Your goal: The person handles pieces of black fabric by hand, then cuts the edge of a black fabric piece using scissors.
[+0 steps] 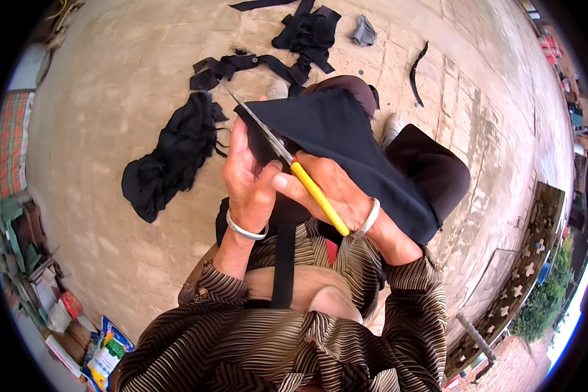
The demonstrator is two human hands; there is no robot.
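Note:
My left hand point(245, 186) is closed on the edge of a piece of black cloth point(353, 140), its fingers partly hidden behind the fabric. The cloth spreads over my lap toward the right knee. My right hand point(333, 189) grips a pair of scissors point(317, 196) with a yellow handle, seen nearly edge-on. Their pointed metal blades reach up and left, across the cloth's corner and past my left fingers. How far the blades are apart I cannot tell. Both hands are close together, thumbs nearly touching.
A crumpled black garment point(173, 157) lies on the paved floor at left. Black strips point(225, 67), more black cloth point(307, 39), a grey scrap point(364, 31) and a curved black strip point(417, 75) lie ahead. A printed bag point(108, 356) stands at lower left.

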